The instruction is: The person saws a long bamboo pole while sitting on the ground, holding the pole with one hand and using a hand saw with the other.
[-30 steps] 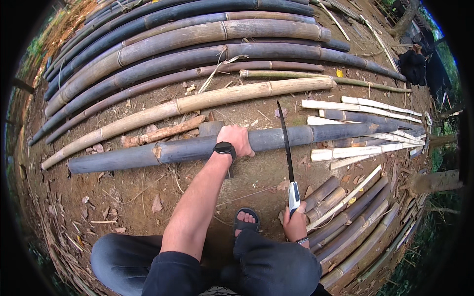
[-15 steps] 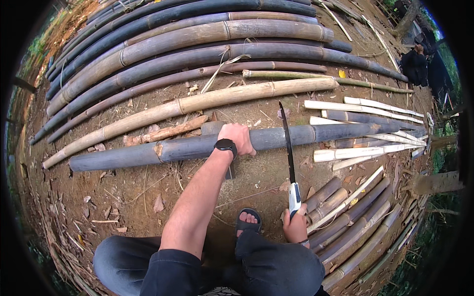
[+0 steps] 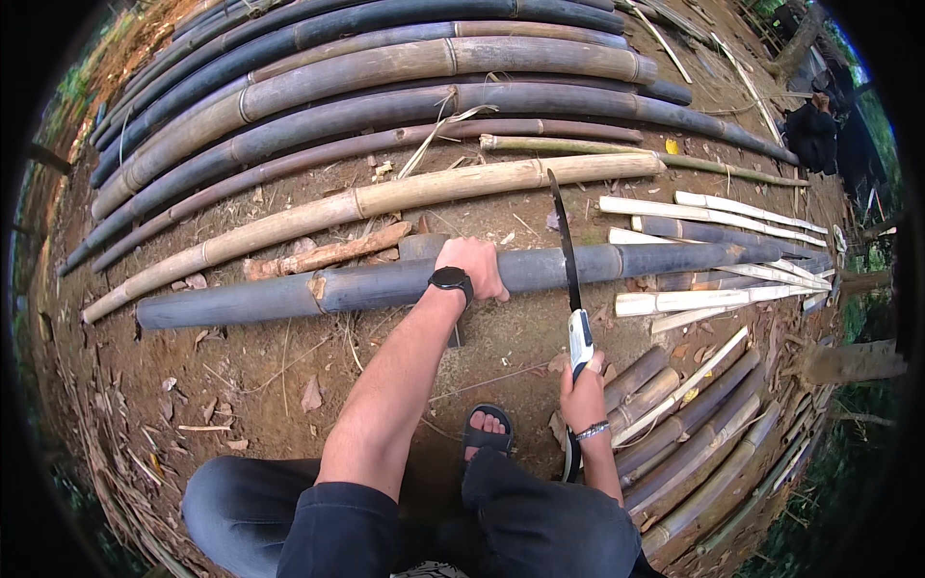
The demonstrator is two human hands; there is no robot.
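A long dark bamboo pole (image 3: pixel 385 285) lies crosswise in front of me, propped on a short block (image 3: pixel 421 248) that shows partly beneath it. My left hand (image 3: pixel 470 267) is wrapped over the pole's middle and presses it down. Right of that, my right hand (image 3: pixel 582 387) is closed round the handle of a hand saw (image 3: pixel 568 255) with a dark blade and a white-and-black grip. The blade lies across the pole and points away from me. Whether its teeth have entered the bamboo I cannot tell.
Several thick bamboo poles (image 3: pixel 366 67) lie side by side at the back, with a pale pole (image 3: pixel 424 193) nearer. Split pale strips (image 3: pixel 703 299) lie at the right, shorter bamboo pieces (image 3: pixel 694 414) below them. A rough wood stick (image 3: pixel 328 252) rests behind the pole. Another person (image 3: pixel 811 130) is at the far right.
My right hand and the saw have moved forward, so the blade reaches farther past the pole. My left hand stays on the pole.
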